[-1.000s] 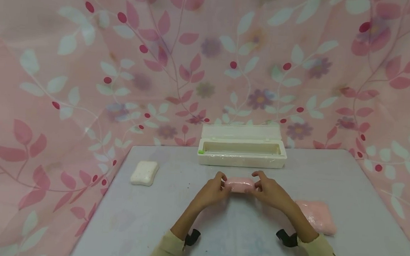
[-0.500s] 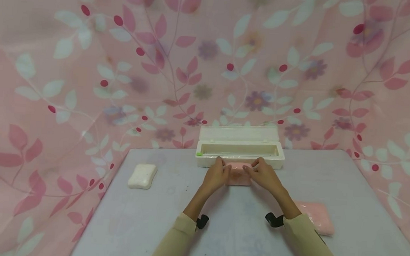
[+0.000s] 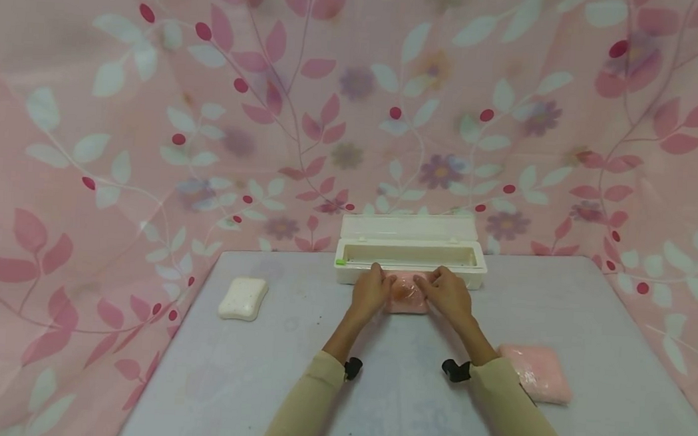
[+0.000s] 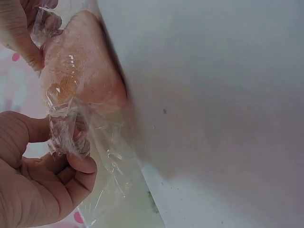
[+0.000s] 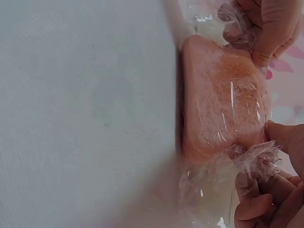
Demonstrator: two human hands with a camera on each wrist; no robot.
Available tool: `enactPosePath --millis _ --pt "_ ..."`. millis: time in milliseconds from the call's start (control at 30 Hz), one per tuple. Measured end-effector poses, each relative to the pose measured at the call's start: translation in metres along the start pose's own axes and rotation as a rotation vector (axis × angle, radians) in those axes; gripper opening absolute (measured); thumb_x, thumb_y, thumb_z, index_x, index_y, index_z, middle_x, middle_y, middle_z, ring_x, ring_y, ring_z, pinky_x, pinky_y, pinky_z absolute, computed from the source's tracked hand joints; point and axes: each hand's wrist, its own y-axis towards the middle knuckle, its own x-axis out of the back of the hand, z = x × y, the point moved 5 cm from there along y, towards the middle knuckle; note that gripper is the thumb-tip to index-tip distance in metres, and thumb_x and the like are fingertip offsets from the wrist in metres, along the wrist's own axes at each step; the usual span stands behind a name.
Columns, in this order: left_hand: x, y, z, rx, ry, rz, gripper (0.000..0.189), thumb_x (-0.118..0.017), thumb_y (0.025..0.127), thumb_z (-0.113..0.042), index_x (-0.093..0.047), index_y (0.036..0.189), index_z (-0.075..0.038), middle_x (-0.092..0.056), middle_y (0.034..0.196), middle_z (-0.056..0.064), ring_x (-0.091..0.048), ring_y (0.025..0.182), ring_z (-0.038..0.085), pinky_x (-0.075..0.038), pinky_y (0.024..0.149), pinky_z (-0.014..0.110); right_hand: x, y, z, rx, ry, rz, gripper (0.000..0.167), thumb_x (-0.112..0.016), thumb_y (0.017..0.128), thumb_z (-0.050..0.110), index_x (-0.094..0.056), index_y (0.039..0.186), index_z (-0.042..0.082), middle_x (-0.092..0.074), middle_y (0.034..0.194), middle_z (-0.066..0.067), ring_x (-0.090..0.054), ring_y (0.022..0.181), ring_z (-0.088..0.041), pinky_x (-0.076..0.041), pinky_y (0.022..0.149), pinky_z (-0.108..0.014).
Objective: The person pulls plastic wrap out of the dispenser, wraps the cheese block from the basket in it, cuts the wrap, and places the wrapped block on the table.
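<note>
A pink soap-like block point(image 3: 407, 295) with an orange-brown patch stands on edge in clear film, right in front of the white box. My left hand point(image 3: 370, 293) is at its left end, and my right hand point(image 3: 447, 296) at its right end. In the left wrist view, thumb and fingers of the left hand pinch a bunched end of cling film point(image 4: 69, 130). The right wrist view shows the right hand pinching crumpled cling film point(image 5: 260, 160) at the opposite end, its thumb against the block. Film from the box shows behind and beside the block.
The long white box point(image 3: 345, 275), a cling-film dispenser with its lid raised, stands at the table's back edge. A white cushion-shaped block point(image 3: 243, 299) lies at left. Beside my right forearm lies a pink film-wrapped block point(image 3: 539, 374). Flowered cloth point(image 3: 294, 141) hangs behind.
Both hands have carried the pink block forward, up against the front of the box. It has turned from lying lower to standing on edge, and the fingers have gathered the film ends.
</note>
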Motion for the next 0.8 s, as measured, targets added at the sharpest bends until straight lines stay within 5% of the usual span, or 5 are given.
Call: enactPosePath --millis 333,467,633,800 --pt "0.013 -0.011 0.002 -0.002 0.071 -0.034 0.031 -0.055 0.101 -0.036 -0.051 0.086 -0.009 -0.051 0.066 0.0 -0.049 0.056 0.016 -0.036 0.049 0.031 0.012 -0.004 0.005 0.04 -0.028 0.059 0.047 -0.066 0.09 0.052 -0.06 0.094 0.005 -0.07 0.084 -0.008 -0.062 0.068 -0.02 -0.045 0.055 -0.033" --pt "0.029 -0.018 0.015 0.034 0.089 -0.16 0.033 -0.056 0.1 -0.038 -0.051 0.082 -0.011 -0.051 0.064 0.001 -0.049 0.055 0.016 -0.036 0.048 0.031 0.022 -0.01 0.009 0.033 -0.08 0.05 0.047 -0.066 0.089 0.054 -0.062 0.093 0.008 -0.068 0.086 -0.008 -0.06 0.069 -0.021 -0.045 0.056 -0.033" --pt "0.055 -0.02 0.035 0.116 0.04 -0.355 0.04 -0.065 0.094 -0.039 -0.051 0.1 -0.003 -0.054 0.082 0.011 -0.053 0.071 0.027 -0.041 0.056 0.038 0.033 -0.014 0.015 0.03 -0.12 0.008 0.043 -0.066 0.09 0.052 -0.063 0.091 0.009 -0.067 0.084 -0.008 -0.059 0.066 -0.021 -0.044 0.053 -0.033" --pt "0.061 -0.011 0.06 0.148 -0.146 -0.394 0.067 -0.076 0.086 -0.04 -0.045 0.125 0.005 -0.055 0.111 0.024 -0.056 0.098 0.04 -0.048 0.077 0.05 0.036 -0.015 0.016 0.032 -0.108 0.0 0.041 -0.067 0.09 0.05 -0.063 0.091 0.008 -0.067 0.083 -0.007 -0.057 0.064 -0.021 -0.043 0.053 -0.033"
